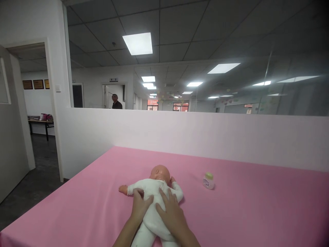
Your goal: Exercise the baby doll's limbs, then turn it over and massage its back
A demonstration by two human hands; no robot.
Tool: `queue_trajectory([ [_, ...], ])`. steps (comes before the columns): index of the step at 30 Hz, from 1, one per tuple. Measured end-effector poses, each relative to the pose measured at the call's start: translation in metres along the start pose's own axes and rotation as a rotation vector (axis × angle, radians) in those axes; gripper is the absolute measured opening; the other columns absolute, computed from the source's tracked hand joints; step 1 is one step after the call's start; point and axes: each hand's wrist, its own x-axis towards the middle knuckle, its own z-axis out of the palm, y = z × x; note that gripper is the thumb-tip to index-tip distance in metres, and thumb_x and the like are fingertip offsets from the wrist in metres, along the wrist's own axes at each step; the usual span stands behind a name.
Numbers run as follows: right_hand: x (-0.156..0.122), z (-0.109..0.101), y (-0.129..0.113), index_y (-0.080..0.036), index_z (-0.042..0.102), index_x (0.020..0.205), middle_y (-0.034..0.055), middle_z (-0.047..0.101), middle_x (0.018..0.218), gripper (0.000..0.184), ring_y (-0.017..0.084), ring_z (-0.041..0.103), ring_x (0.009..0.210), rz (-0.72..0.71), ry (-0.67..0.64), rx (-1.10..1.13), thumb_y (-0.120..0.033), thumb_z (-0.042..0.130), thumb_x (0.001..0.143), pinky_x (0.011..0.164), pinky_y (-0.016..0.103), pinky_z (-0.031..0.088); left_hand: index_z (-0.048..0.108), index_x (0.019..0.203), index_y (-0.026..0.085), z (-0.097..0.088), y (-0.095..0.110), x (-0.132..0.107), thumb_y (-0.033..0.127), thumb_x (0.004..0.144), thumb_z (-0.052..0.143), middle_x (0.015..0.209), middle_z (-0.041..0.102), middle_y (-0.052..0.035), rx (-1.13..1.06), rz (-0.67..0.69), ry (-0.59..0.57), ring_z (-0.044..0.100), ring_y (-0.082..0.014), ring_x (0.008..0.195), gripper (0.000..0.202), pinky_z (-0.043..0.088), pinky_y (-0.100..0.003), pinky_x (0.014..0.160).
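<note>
A baby doll (154, 192) in a white suit lies face down on the pink sheet (244, 209), head pointing away from me. My left hand (140, 205) rests on the left side of its back, fingers lying flat. On the right side of its back lies my right hand (171, 212), fingers spread. Both hands touch the doll's back without gripping it.
A small bottle with a pale green cap (208, 180) stands on the sheet to the right of the doll. A white half wall (205, 137) with glass above runs behind the bed. An open doorway (36, 113) is at left. A person (116, 102) stands far off behind the glass.
</note>
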Motion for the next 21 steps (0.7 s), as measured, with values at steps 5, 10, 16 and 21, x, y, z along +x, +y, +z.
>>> queue_trajectory([
  [5,-0.003,-0.005,-0.010,-0.059,0.016,0.143,-0.0160,-0.009,0.157,0.064,0.028,-0.002,0.155,0.021,-0.040,-0.057,-0.065,0.033,0.081,0.122,0.061,0.025,0.033,0.149,0.033,-0.038,0.031,-0.017,0.052,0.088,0.042,0.155,0.010,0.0040,0.180,0.193,0.038,0.006,-0.0219,0.150,0.065,0.010,-0.053,0.131],
  [10,-0.004,-0.003,-0.008,-0.060,0.016,0.142,-0.0165,-0.010,0.157,0.063,0.028,-0.002,0.156,0.021,-0.052,-0.051,-0.067,0.030,0.082,0.122,0.061,0.025,0.032,0.144,0.053,-0.052,0.043,-0.019,0.051,0.097,0.034,0.154,0.011,0.0153,0.142,0.246,-0.246,0.007,-0.0145,0.152,0.047,-0.007,-0.056,0.129],
  [16,-0.001,0.001,-0.005,-0.059,0.014,0.144,-0.0182,-0.009,0.157,0.063,0.028,-0.004,0.156,-0.008,-0.042,-0.028,-0.067,0.028,0.083,0.124,0.057,0.028,0.031,0.146,0.050,-0.040,0.024,-0.018,0.051,0.099,0.030,0.154,0.015,0.0104,0.110,0.226,-0.221,0.015,-0.0109,0.149,0.047,-0.002,-0.053,0.131],
  [21,-0.001,0.003,-0.003,-0.063,0.015,0.141,-0.0202,-0.009,0.156,0.060,0.027,-0.004,0.156,0.004,-0.034,-0.002,-0.069,0.027,0.083,0.122,0.061,0.028,0.027,0.148,0.051,-0.038,0.015,-0.016,0.057,0.099,0.026,0.155,0.013,0.0111,0.094,0.250,-0.231,0.012,-0.0108,0.150,0.049,-0.003,-0.052,0.132],
])
